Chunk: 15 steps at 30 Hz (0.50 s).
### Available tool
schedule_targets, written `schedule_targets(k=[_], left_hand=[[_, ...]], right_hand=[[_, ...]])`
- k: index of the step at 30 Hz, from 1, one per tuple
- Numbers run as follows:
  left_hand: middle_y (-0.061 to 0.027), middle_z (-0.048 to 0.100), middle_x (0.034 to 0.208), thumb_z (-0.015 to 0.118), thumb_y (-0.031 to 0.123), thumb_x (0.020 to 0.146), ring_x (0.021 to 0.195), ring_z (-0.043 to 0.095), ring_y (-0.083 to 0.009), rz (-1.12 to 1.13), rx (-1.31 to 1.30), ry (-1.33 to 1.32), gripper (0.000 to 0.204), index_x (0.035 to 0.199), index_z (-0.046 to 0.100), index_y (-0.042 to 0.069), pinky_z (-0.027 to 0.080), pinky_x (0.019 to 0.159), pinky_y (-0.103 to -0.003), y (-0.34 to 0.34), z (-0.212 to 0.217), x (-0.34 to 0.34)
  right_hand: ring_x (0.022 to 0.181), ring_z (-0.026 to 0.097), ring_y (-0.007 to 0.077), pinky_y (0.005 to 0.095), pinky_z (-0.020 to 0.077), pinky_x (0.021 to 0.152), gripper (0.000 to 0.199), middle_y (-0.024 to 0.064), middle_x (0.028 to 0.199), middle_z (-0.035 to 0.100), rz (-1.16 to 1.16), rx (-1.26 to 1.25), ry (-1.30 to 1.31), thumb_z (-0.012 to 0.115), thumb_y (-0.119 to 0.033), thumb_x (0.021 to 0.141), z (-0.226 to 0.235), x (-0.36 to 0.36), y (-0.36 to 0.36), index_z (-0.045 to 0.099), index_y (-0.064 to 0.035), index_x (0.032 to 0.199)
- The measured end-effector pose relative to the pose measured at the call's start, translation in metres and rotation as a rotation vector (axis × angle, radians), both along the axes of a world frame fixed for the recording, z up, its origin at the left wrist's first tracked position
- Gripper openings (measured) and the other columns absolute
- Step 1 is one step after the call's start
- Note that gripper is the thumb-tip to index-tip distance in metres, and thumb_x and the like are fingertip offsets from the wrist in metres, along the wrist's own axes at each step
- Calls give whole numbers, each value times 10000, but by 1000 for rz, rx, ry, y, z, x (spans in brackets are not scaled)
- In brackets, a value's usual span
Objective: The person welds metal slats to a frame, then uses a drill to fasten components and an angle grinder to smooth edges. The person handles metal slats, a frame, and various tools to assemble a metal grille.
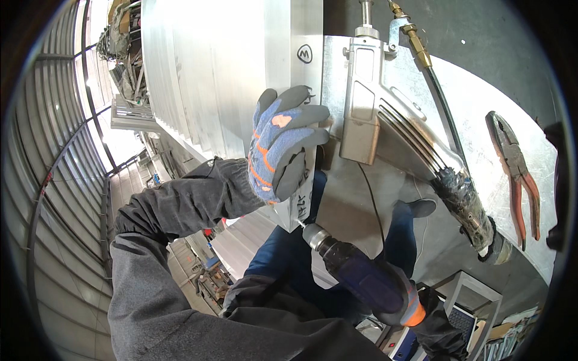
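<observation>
My left hand (pixel 280 144), in a blue and grey glove with orange patches, is closed over the near end of a long silver metal profile (pixel 307 90). Handwritten marks show on the profile beside and below the glove. In my right hand (pixel 408 304), gloved with an orange cuff, is a dark power drill (pixel 364 274) pointing up and left. The thin bit at its silver chuck (pixel 314 236) meets or nearly meets the profile's lower end; contact is too small to tell. My fingers on the drill's handle are mostly hidden behind its body.
Right of the profile, a silver metal hand tool (pixel 363 90) with a taped grip and a brass-fitted hose lies on a metal sheet (pixel 481 84). Red-handled pliers (pixel 516 165) lie farther right. Stacked pale metal profiles (pixel 205 72) fill the left; a thin cable (pixel 373 198) hangs below.
</observation>
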<state>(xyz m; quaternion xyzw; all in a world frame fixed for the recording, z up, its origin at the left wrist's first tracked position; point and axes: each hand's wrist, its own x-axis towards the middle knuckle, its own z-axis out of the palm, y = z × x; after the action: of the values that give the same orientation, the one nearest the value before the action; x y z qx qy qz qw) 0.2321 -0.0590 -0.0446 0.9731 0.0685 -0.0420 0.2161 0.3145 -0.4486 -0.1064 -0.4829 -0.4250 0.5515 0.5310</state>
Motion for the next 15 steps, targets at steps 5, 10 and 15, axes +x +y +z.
schedule_targets(k=[5, 10, 15], left_hand=[[-100, 600, 1391, 708, 134, 782, 1382, 467, -413, 14, -46, -101, 407, 1188, 675, 145, 230, 1165, -660, 1, 0, 2], [-112, 640, 1328, 723, 111, 747, 1324, 523, -421, -20, 5, -144, 369, 1114, 688, 110, 301, 1114, -656, -1, 0, 12], [-113, 653, 1274, 664, 106, 793, 1301, 546, -411, 27, 77, -270, 309, 1101, 691, 102, 331, 1116, -625, -12, -8, 10]], right_hand=[[1225, 607, 330, 404, 503, 1020, 734, 190, 1364, 589, 14, -52, 108, 805, -114, 748, -3, -3, 1, 504, -3, 1408], [1245, 602, 289, 370, 485, 1037, 800, 173, 1365, 593, 29, -192, 372, 820, -116, 753, -19, -4, 7, 452, -1, 1455], [1228, 617, 249, 381, 491, 1056, 777, 130, 1371, 601, -1, -304, 461, 816, -184, 794, -49, -33, -20, 464, -84, 1479]])
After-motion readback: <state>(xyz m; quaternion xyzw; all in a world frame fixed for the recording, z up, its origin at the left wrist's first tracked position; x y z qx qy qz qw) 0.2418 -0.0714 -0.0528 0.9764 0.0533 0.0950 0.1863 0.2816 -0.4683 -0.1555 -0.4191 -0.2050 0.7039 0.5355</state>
